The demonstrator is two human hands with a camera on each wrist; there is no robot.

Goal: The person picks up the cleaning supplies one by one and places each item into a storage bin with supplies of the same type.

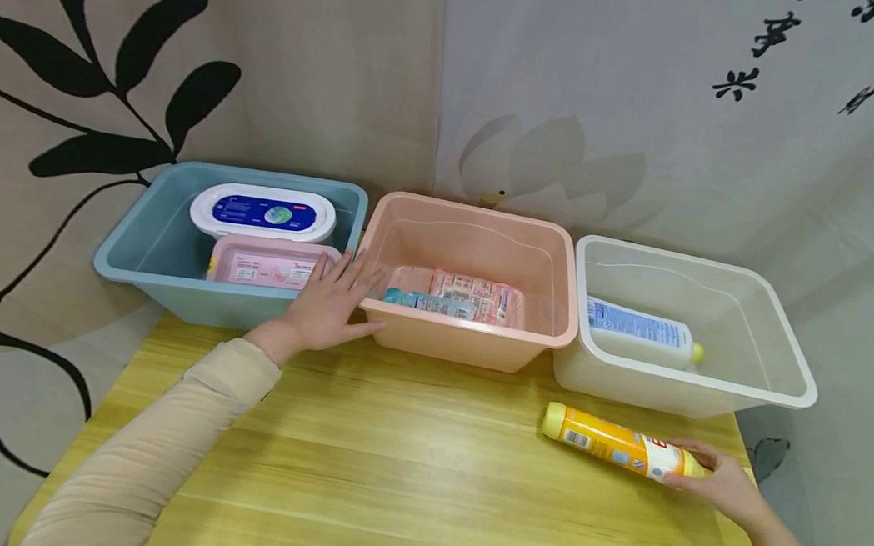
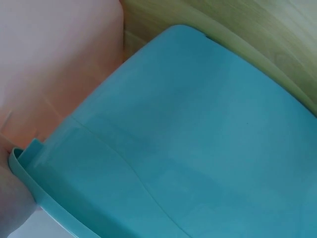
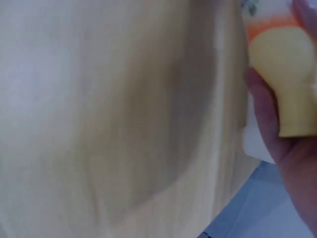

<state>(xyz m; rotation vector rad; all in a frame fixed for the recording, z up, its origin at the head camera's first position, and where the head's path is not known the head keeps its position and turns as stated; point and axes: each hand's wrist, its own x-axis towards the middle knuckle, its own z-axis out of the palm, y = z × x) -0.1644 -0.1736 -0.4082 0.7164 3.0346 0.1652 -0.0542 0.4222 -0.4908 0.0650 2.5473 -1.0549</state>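
Observation:
My right hand (image 1: pixel 724 484) grips a yellow bottle (image 1: pixel 610 440) by one end, thumb on the near side and fingers on the far side. The bottle lies sideways above the table, in front of the white bin (image 1: pixel 640 392). In the right wrist view its pale yellow cap (image 3: pixel 292 74) sits in the palm. My left hand (image 1: pixel 333 304) rests with spread fingers where the blue bin (image 1: pixel 188 295) and the pink bin (image 1: pixel 448 345) meet. The left wrist view shows the blue bin's side close up, with part of that hand at its rim.
In the blue bin are a white-lidded wipes box (image 1: pixel 260 212) and a pink box (image 1: pixel 272 265). The pink bin holds a pink packet (image 1: pixel 473 296) and a light-blue tube (image 1: pixel 428 303). A white bottle (image 1: pixel 640 331) lies in the white bin. Curtains hang behind the wooden table (image 1: pixel 396 454).

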